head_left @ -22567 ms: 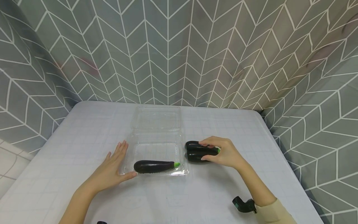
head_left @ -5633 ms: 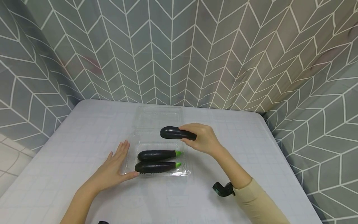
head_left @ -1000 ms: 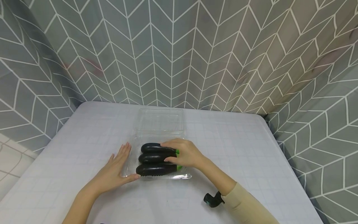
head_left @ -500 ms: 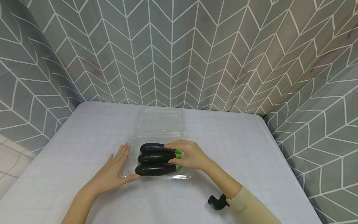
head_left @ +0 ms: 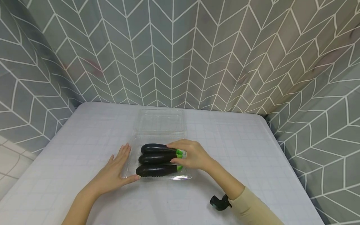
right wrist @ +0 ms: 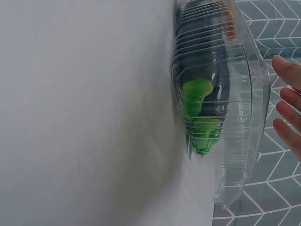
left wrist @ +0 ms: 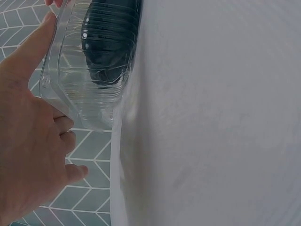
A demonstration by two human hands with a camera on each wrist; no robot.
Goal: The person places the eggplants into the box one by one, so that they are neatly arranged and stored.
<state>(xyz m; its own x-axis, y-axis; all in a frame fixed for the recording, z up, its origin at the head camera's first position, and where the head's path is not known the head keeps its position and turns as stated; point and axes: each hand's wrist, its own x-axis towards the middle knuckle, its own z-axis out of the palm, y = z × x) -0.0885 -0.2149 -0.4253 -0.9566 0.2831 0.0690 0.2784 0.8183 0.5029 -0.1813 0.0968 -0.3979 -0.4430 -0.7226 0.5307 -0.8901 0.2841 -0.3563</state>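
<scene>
Three dark eggplants [head_left: 157,171] with green stem ends lie side by side in the base of a clear plastic clamshell box [head_left: 130,168], whose lid is folded back. My left hand [head_left: 111,175] rests along the box's left side with fingers spread, the thumb at its front left corner. In the left wrist view the same hand [left wrist: 33,136] is at the box wall [left wrist: 49,84]. Over the stem ends of the two farther eggplants is my right hand [head_left: 194,156], thumb and fingers parted. The right wrist view shows this hand [right wrist: 289,101] holding nothing, beyond the box rim.
A white cloth covers the table [head_left: 230,137]. The clear lid [head_left: 161,120] lies flat behind the base. A black wrist camera [head_left: 220,203] sits by the beige right sleeve [head_left: 250,206]. Patterned grey curtains [head_left: 180,56] hang behind and at both sides.
Two eggplants from beside the box now lie in it with the first. In the last second my right hand has drawn slightly right, uncovering more of the green stems. My left hand stays put.
</scene>
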